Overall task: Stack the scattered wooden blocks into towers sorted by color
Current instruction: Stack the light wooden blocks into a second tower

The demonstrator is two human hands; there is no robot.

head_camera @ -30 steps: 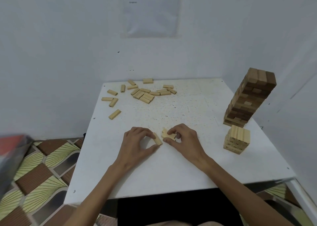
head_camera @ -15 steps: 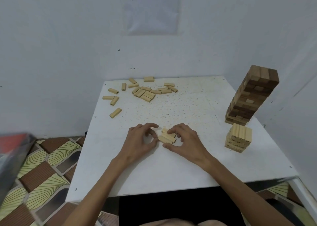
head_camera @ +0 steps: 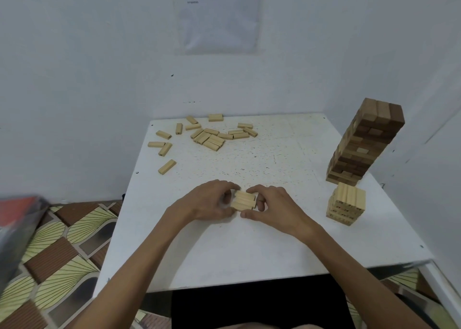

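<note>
**Held Tight From Both Sides**

A small row of light blocks [head_camera: 243, 200] was pinched on the surface [head_camera: 249, 253] between the left hand [head_camera: 207, 201] and the right hand [head_camera: 277, 208], with fingers curled round it. More loose blocks [head_camera: 209, 136] were seen far beyond both hands.
</note>
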